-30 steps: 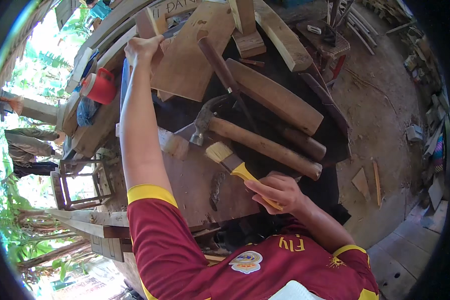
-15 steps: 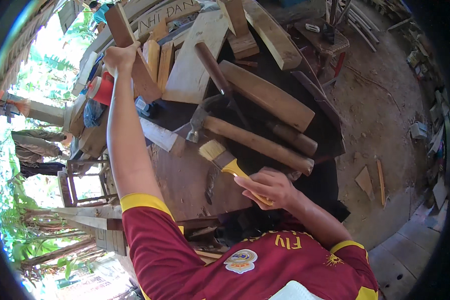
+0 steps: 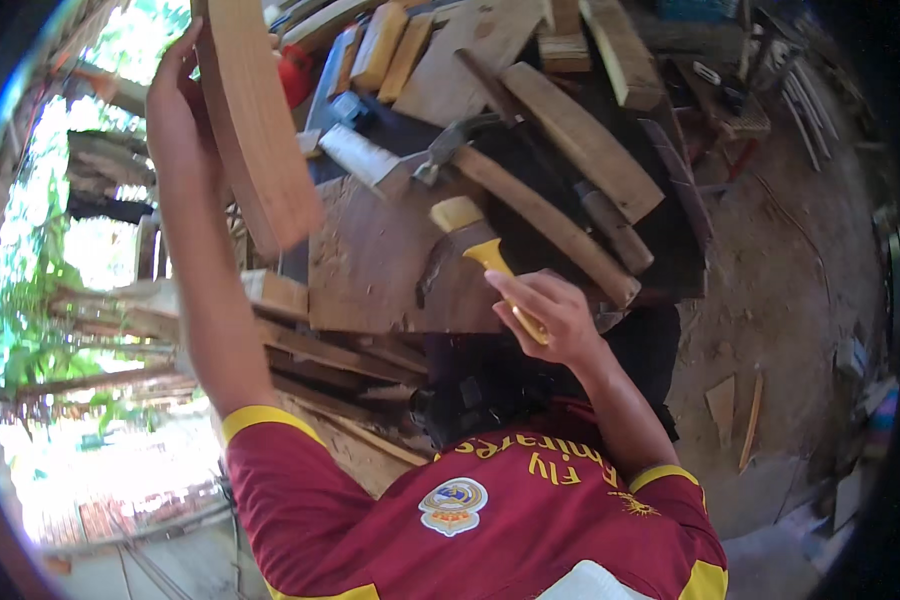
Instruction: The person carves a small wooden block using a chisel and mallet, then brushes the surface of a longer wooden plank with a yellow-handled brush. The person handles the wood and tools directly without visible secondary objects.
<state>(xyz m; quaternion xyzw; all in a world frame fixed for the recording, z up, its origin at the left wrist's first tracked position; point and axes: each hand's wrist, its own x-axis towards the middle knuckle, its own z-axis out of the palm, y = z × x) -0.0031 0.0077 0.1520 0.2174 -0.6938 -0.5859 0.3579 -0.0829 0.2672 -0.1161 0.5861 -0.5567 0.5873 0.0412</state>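
- My left hand point(image 3: 175, 95) grips a curved wooden board point(image 3: 255, 120), raised off the desk point(image 3: 370, 270).
- My right hand point(image 3: 550, 315) pinches a yellow-handled brush point(image 3: 480, 240), bristles up, ready for coating.

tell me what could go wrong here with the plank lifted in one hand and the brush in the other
1. The left hand grips the curved wooden plank by one edge, raised above the bench; it could slip and drop onto the hammer and blocks below.
2. The right hand holds the yellow-handled brush over the worn board; its bristles could catch the hammer head beside them.
3. The bench is crowded, so swinging the plank could knock loose pieces off.
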